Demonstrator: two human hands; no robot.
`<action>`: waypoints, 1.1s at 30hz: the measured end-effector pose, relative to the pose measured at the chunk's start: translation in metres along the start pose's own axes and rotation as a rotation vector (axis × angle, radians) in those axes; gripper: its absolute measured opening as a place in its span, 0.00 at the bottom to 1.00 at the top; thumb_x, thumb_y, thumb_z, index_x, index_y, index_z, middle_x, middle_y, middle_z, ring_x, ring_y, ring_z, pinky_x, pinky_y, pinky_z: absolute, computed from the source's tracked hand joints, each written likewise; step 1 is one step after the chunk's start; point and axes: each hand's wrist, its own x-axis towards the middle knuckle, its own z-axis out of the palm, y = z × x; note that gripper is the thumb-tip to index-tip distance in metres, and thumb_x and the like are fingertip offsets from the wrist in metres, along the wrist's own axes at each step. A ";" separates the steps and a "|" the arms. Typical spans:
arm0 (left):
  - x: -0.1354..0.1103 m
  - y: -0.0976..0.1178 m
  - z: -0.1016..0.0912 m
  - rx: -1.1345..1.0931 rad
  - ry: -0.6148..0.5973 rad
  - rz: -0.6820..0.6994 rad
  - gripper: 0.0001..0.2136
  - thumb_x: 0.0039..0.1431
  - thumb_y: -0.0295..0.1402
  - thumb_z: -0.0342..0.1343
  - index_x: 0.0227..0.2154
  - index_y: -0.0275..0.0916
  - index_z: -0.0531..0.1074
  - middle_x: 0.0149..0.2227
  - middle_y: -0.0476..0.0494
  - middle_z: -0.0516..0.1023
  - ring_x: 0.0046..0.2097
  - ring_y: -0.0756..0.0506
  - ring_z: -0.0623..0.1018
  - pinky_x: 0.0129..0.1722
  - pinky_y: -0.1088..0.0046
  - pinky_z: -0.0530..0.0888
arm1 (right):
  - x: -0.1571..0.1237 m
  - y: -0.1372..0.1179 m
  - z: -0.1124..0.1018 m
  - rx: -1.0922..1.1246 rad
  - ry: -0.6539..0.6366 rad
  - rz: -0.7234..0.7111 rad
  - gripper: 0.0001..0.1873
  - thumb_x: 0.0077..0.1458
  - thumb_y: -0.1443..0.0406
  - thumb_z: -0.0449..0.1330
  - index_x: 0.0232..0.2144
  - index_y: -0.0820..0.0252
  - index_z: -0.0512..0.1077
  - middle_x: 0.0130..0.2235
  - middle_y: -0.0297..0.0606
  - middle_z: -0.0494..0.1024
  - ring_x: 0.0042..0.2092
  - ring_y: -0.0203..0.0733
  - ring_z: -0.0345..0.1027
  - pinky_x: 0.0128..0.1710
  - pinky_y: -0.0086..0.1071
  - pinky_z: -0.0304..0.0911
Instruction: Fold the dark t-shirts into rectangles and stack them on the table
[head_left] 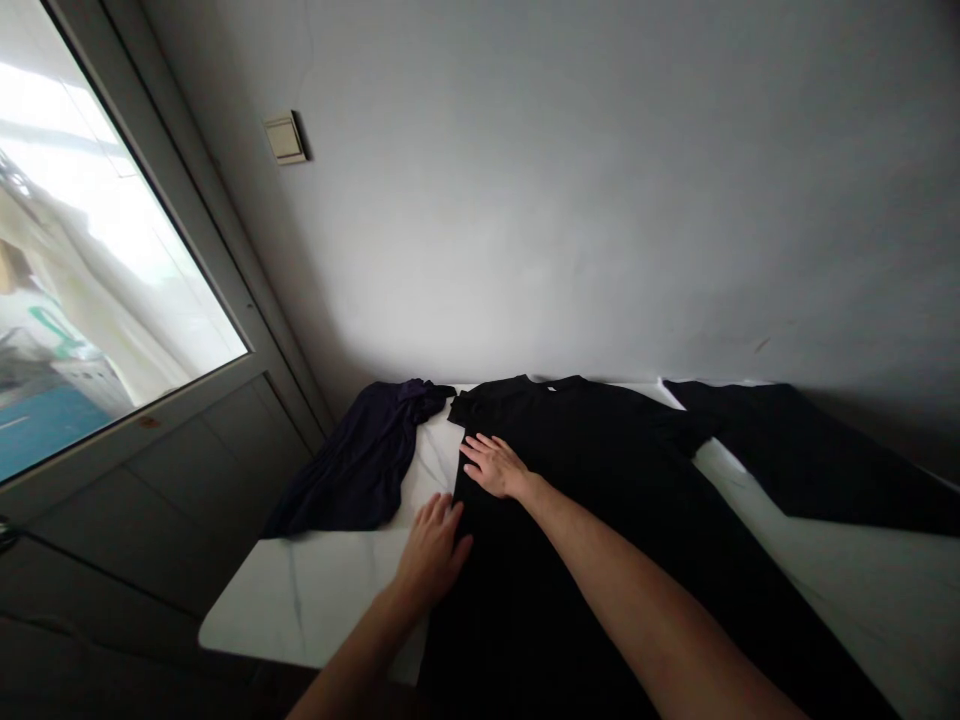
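A black short-sleeved T-shirt (592, 480) lies spread out on a white marble-patterned table (270, 590), its neck toward the wall. My right hand (492, 466) rests flat on the shirt near its left side edge, just below the left sleeve, fingers spread. Lower down along the same edge is my left hand (435, 550), palm down with the fingers stretched out, partly over the bare tabletop. Neither hand holds anything. The shirt's hem runs out of view at the bottom.
A crumpled dark navy garment (352, 460) lies on the table's left end. On the right is another black garment (817, 460). A grey wall (562, 200) with a light switch (286, 138) stands behind. A door with a glass pane (217, 420) is at the left.
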 end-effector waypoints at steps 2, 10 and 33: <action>-0.048 0.013 0.011 0.171 0.000 0.032 0.25 0.67 0.35 0.50 0.66 0.38 0.63 0.68 0.33 0.64 0.70 0.34 0.62 0.66 0.48 0.64 | 0.002 0.001 0.001 -0.007 -0.038 0.016 0.33 0.68 0.53 0.45 0.70 0.57 0.57 0.73 0.42 0.52 0.74 0.49 0.41 0.71 0.49 0.36; -0.158 0.039 0.006 0.364 0.241 0.084 0.25 0.69 0.37 0.47 0.65 0.32 0.61 0.66 0.33 0.68 0.66 0.37 0.68 0.59 0.55 0.72 | 0.015 -0.007 -0.016 -0.083 -0.206 0.063 0.36 0.66 0.54 0.46 0.71 0.60 0.54 0.74 0.45 0.49 0.74 0.55 0.41 0.69 0.54 0.42; -0.133 0.062 -0.056 -0.571 -0.149 -0.720 0.15 0.69 0.44 0.41 0.46 0.43 0.67 0.26 0.49 0.78 0.27 0.44 0.77 0.27 0.73 0.66 | 0.001 -0.006 0.017 0.021 -0.039 0.026 0.40 0.66 0.47 0.43 0.71 0.65 0.53 0.73 0.46 0.51 0.74 0.52 0.39 0.72 0.51 0.32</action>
